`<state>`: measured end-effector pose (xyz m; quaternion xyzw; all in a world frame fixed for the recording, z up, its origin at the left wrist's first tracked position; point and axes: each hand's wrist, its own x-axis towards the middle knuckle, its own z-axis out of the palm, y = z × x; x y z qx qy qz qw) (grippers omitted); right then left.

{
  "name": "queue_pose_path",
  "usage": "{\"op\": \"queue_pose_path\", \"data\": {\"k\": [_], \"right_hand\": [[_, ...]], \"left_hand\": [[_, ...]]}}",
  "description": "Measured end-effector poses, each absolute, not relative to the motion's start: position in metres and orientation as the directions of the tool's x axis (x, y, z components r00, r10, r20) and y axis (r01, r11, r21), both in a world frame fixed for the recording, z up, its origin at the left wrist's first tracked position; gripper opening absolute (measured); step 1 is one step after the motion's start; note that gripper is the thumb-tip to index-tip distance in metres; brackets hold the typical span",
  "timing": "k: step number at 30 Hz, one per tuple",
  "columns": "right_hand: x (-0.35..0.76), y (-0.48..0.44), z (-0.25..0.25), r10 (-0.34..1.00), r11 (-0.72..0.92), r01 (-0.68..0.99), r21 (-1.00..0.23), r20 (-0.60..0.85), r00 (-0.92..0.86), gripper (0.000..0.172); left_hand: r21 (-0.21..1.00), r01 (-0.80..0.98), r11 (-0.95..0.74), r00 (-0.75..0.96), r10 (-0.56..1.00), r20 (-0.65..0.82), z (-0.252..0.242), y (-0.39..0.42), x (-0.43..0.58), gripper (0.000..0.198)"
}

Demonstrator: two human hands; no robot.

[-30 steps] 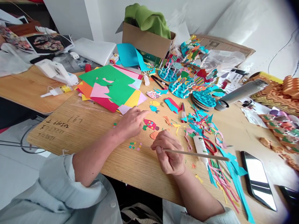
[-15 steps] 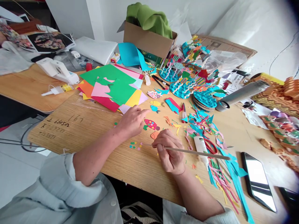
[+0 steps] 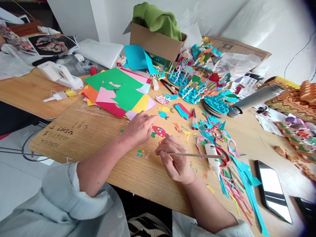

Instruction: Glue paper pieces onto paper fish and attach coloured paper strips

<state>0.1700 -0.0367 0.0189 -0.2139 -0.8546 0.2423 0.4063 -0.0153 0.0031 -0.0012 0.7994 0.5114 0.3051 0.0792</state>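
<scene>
**Dotting Looked Partly Done**

The right hand (image 3: 176, 161) pinched a thin stick (image 3: 197, 155) near loose paper dots (image 3: 146, 157). Apart from it, the left hand (image 3: 139, 128) (its grip I couldn't tell) lay beside the dotted red fish (image 3: 158, 131) on the tabletop (image 3: 113, 158). Beyond, the yellow fish (image 3: 164, 109) and blue fish (image 3: 163, 115) seemed undotted; farther stood finished-looking blue discs (image 3: 192, 93).

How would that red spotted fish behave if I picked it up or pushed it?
The red spotted fish looks cut from thin sheet, so it's probably light and easily bent. Lying flat on the table, it would likely slide rather than roll when pushed.
</scene>
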Motion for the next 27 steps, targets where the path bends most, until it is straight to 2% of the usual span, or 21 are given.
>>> {"op": "queue_pose_path", "data": {"k": [6,13,27], "right_hand": [[0.1634,-0.0395,0.0195,0.498,0.81,0.121,-0.573,0.565,-0.658,0.016],[0.1599,-0.0417,0.0182,0.464,0.842,0.134,-0.522,0.575,-0.674,0.016],[0.1619,-0.0425,0.0197,0.497,0.823,0.131,-0.553,0.589,-0.638,0.016]], "left_hand": [[0.45,0.765,-0.461,0.291,0.87,0.398,-0.0011,0.0037,-0.0149,0.056],[0.426,0.769,-0.478,0.307,0.859,0.41,-0.0011,0.0034,-0.015,0.05],[0.423,0.772,-0.474,0.311,0.862,0.399,-0.0018,0.0031,-0.0156,0.049]]}}
